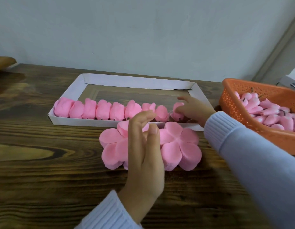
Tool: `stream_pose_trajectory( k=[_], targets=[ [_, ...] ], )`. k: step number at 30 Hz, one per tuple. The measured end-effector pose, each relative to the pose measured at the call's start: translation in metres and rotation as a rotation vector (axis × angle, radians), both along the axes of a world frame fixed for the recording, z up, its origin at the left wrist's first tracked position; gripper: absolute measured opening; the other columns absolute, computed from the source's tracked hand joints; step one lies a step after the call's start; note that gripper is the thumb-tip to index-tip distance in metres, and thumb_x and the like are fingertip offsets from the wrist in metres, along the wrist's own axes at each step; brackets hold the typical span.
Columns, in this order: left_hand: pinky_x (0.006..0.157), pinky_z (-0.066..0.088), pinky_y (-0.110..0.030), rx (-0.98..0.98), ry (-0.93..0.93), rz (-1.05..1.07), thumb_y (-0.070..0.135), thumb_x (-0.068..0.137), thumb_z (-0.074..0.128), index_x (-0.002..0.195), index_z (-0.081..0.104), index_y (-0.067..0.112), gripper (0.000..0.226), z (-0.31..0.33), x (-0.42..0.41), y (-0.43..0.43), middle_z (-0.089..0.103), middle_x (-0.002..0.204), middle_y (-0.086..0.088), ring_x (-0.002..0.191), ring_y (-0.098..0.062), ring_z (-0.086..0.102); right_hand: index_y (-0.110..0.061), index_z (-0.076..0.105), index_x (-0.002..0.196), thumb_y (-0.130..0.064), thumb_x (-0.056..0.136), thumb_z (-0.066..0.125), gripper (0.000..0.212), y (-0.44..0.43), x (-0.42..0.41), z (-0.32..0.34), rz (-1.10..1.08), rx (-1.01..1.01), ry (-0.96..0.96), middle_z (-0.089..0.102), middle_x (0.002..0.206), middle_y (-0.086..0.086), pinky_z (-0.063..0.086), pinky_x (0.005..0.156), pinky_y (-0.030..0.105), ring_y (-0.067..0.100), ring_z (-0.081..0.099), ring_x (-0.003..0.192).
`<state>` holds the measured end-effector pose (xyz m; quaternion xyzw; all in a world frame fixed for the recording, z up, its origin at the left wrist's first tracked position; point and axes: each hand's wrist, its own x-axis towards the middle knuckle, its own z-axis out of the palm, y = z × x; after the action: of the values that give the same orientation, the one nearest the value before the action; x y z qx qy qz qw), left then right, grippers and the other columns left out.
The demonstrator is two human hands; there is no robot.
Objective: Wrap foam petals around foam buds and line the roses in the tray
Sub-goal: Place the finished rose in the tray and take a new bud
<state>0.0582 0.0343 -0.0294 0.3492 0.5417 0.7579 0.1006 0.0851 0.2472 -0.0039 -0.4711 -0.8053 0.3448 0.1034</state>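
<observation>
Nine roses (103,109) line the tray (135,83); the right hand (194,111) grips the rightmost rose (176,111), while the left hand (143,142) hangs open over the nearer petals (179,146).

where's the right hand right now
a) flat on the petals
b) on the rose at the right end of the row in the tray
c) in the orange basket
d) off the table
b: the right hand has its grip on the rose at the right end of the row in the tray.
</observation>
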Motion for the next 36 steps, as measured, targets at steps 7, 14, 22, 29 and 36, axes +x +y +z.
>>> stream_pose_trajectory(
  k=[7,14,22,29,36],
  targets=[
    [0.085,0.037,-0.005,-0.010,-0.008,-0.018,0.045,0.087,0.034,0.104,0.051,0.035,0.026,0.003,0.000,0.001,0.055,0.106,0.033,0.103,0.009,0.052,-0.022,0.057,0.078,-0.020,0.088,0.058,0.011,-0.007,-0.008,-0.007,0.124,0.063,-0.070,0.055,0.069,-0.007,0.033,0.050,0.020,0.006,0.049,0.060],
    [0.084,0.038,-0.006,-0.011,-0.019,-0.036,0.047,0.087,0.033,0.101,0.055,0.026,0.034,0.003,-0.001,0.001,0.057,0.102,0.028,0.102,0.006,0.054,-0.022,0.050,0.066,-0.031,0.095,0.048,0.031,-0.006,-0.006,-0.009,0.205,0.168,-0.194,0.052,0.069,-0.006,0.030,0.054,0.025,0.016,0.049,0.070],
    [0.080,0.038,-0.004,-0.017,0.002,-0.024,0.048,0.086,0.034,0.099,0.056,0.024,0.035,0.006,-0.001,0.001,0.059,0.100,0.026,0.098,0.007,0.055,-0.027,0.066,0.107,-0.024,0.093,0.060,0.015,-0.004,0.026,0.040,-0.038,0.116,0.471,0.054,0.078,-0.008,0.050,0.070,0.027,0.006,0.052,0.069],
    [0.083,0.041,-0.007,-0.145,0.142,0.012,0.019,0.083,0.057,0.091,0.053,0.037,0.020,0.004,-0.003,0.002,0.060,0.096,0.024,0.097,0.006,0.057,-0.016,0.068,0.088,-0.014,0.091,0.058,0.011,0.054,0.106,0.098,-0.196,0.543,0.077,0.067,0.087,0.009,0.046,0.073,0.031,0.023,0.063,0.082],
    [0.077,0.044,-0.011,-0.215,0.186,0.092,-0.002,0.084,0.063,0.089,0.054,0.034,0.038,-0.001,-0.011,0.005,0.061,0.091,0.016,0.091,0.002,0.057,-0.031,0.068,0.094,-0.021,0.091,0.060,0.013,0.086,0.166,0.061,0.049,0.070,-0.800,0.072,0.088,-0.001,0.058,0.067,0.031,0.019,0.070,0.078]
  ],
)
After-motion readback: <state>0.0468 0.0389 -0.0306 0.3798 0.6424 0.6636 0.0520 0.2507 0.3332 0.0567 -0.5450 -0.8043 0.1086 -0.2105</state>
